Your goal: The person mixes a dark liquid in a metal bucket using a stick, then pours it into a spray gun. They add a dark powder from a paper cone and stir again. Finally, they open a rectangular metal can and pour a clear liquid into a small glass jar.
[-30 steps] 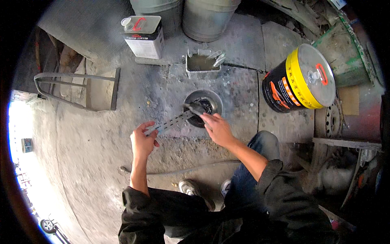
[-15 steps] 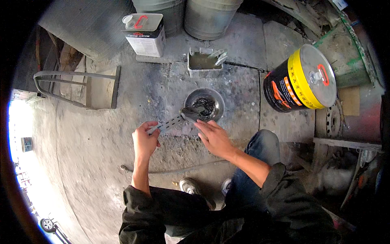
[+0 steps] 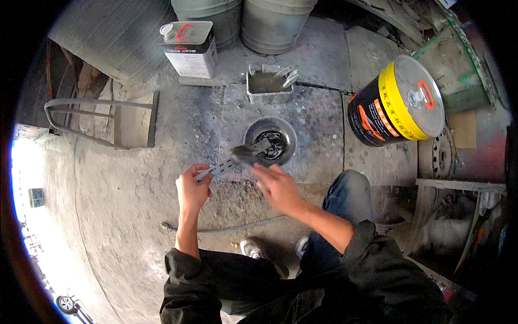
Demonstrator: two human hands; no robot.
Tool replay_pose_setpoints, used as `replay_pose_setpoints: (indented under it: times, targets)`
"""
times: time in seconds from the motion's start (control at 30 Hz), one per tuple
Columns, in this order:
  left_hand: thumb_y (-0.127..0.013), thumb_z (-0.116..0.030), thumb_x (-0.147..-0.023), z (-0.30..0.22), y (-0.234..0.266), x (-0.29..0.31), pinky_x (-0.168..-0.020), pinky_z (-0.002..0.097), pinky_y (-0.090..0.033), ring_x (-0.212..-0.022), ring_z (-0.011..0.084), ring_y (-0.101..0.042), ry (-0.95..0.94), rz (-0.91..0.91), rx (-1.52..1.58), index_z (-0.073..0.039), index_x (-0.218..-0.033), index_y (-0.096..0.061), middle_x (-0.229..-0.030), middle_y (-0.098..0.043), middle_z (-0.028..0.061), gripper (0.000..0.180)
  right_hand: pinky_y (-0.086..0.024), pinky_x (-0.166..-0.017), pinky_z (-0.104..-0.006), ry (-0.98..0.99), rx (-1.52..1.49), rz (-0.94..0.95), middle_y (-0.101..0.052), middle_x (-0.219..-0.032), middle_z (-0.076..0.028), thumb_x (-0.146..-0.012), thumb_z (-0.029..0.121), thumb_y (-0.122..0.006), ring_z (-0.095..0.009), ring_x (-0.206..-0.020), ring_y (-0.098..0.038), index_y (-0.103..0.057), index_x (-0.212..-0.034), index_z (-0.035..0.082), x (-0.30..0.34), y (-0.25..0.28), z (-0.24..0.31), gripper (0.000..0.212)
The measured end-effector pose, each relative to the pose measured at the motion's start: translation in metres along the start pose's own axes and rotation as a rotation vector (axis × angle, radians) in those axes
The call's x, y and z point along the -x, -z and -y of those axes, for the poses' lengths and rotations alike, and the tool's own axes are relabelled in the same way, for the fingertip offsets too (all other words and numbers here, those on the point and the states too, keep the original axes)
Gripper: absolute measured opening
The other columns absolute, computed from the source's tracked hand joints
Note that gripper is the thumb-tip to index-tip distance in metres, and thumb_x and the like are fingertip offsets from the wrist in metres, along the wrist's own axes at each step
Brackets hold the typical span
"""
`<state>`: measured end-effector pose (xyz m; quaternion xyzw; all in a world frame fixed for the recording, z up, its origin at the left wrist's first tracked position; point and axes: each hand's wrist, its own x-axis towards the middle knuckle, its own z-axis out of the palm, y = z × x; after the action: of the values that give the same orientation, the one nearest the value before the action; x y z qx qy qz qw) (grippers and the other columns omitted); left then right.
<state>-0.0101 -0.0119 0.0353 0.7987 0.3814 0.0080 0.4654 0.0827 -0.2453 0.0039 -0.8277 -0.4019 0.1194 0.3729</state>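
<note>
My left hand [image 3: 192,186] grips the near end of a grey metal strip [image 3: 222,169] with rows of slots. The strip slants up to the right, and its far end lies over a round metal bowl [image 3: 292,135] with shiny black liquid inside. My right hand [image 3: 279,189], slightly smeared by motion, is closed on a brush [image 3: 246,153]. Its dark bristles lie across the middle of the strip and cover that part. Most of the brush handle is hidden by my fingers.
Beyond the bowl stands a small tub [image 3: 271,97] of murky liquid with brushes or tools inside. A rectangular can [image 3: 190,60] is behind left, with two drums [image 3: 275,27] farther back. A black-and-yellow bucket [image 3: 386,108] stands right, a metal frame [image 3: 116,123] left.
My right hand and the brush have moved a little left along the strip. More of the strip's far end shows over the bowl. My left hand stays nearly in place.
</note>
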Motion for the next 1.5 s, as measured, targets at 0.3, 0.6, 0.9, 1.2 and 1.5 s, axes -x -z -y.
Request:
replay_pose_setpoints:
  times: [0.3,0.6,0.9,1.2,1.5]
  targets:
    - [-0.071,-0.004,-0.082,-0.008,0.007,0.003,-0.053,0.0344,-0.051,-0.053,0.0198,-0.067,-0.063,0.047,-0.049,-0.007,-0.106,-0.069,-0.087,-0.073,0.015,0.024,-0.051,-0.086,-0.0444,-0.328,0.014,-0.076,-0.069,-0.111,-0.014,-0.086,0.017,-0.065,-0.035,-0.102,-0.062,-0.06,-0.127,0.014,-0.01,-0.016,-0.098,0.041]
    - [-0.063,-0.004,-0.085,-0.01,0.013,0.023,-0.061,0.0394,-0.052,-0.069,0.0372,-0.066,-0.553,0.081,-0.423,-0.01,-0.113,-0.07,-0.086,-0.067,0.0236,0.029,-0.053,-0.079,-0.0478,-0.355,-0.017,0.06,-0.069,-0.1,-0.02,-0.085,0.021,-0.067,-0.039,-0.09,-0.067,-0.067,-0.118,0.009,-0.037,0.039,-0.065,0.035]
    - [-0.062,-0.002,-0.085,-0.008,0.013,0.023,-0.062,0.0385,-0.053,-0.071,0.0381,-0.067,-0.555,0.081,-0.39,-0.008,-0.109,-0.072,-0.082,-0.066,0.0235,0.026,-0.052,-0.078,-0.047,-0.49,-0.207,-0.038,-0.069,-0.102,-0.02,-0.089,0.021,-0.065,-0.039,-0.091,-0.066,-0.064,-0.122,0.011,-0.013,0.02,-0.039,0.035]
    - [-0.064,-0.005,-0.086,0.004,0.015,0.012,-0.063,0.0351,-0.053,-0.066,0.027,-0.07,-0.428,0.106,-0.335,-0.005,-0.113,-0.07,-0.08,-0.069,0.0202,0.027,-0.052,-0.067,-0.0463,-0.435,-0.205,-0.231,-0.07,-0.086,-0.019,-0.087,0.022,-0.067,-0.039,-0.076,-0.067,-0.064,-0.122,0.01,-0.013,-0.007,-0.052,0.037]
    - [-0.065,-0.005,-0.085,0.004,0.016,0.01,-0.065,0.0389,-0.052,-0.07,0.0376,-0.067,-0.359,0.104,-0.277,-0.007,-0.11,-0.071,-0.078,-0.067,0.0215,0.026,-0.053,-0.069,-0.0456,-0.574,-0.154,-0.219,-0.071,-0.089,-0.019,-0.088,0.019,-0.067,-0.037,-0.077,-0.069,-0.062,-0.125,0.011,-0.003,-0.02,-0.06,0.038]
